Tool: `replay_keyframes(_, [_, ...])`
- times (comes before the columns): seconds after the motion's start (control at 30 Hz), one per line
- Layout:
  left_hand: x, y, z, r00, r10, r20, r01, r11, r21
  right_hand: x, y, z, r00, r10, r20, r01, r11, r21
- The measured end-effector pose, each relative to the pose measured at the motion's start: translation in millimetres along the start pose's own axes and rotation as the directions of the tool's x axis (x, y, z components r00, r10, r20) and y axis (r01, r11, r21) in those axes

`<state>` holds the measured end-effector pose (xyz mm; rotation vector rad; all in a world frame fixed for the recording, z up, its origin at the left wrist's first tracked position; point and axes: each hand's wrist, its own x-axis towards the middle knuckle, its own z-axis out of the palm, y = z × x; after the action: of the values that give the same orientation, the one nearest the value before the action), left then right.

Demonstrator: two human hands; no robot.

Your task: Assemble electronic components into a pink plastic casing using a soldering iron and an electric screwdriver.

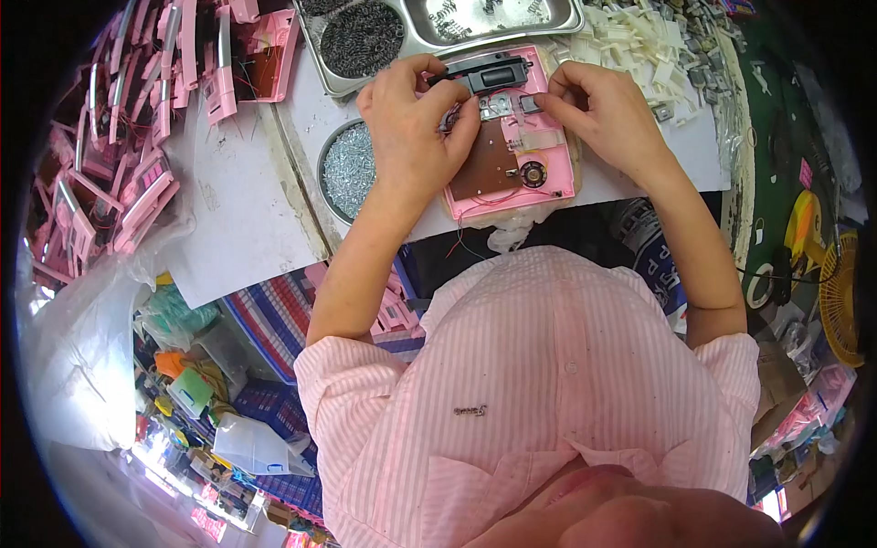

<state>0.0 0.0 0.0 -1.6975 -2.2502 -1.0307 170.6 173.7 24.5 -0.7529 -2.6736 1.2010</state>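
White worktable; pink casing; screw bowl; steel tray.

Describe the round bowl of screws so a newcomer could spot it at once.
Start at the white worktable. Just outside the left hand sits a round metal bowl heaped with small silvery screws. The nearby trays are rectangular and hold dark springs instead.
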Motion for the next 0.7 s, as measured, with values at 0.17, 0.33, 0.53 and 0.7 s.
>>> replay_keyframes(0.17, [-4.2, 5.2, 4.0, 0.999, 0.017, -0.042, -0.017, 1.000, -0.002, -4.7, 6.0, 0.3, 1.000, 0.011, -0.011, -0.011, 1.000, 0.005])
replay_keyframes(0.33, [-2.7, 8.8, 0.8, 1.000, -0.002, -0.020, 0.002, 1.000, -0.006, -25.1, 24.8, -15.3, 0.988, 0.018, -0.151, 0.019, 0.969, 0.244])
replay_keyframes(0.53, [-4.0, 4.6, -0.6, 0.999, -0.012, -0.040, 0.011, 0.999, -0.030, -129.2, 164.0, -130.5, 0.559, 0.594, -0.579, -0.013, 0.704, 0.710])
replay_keyframes(0.7, [-2.7, 0.7, 2.7, 0.996, 0.035, -0.078, -0.038, 0.999, -0.030, -208.6, 255.1, -203.7, 0.500, 0.705, -0.502, 0.274, 0.421, 0.865])
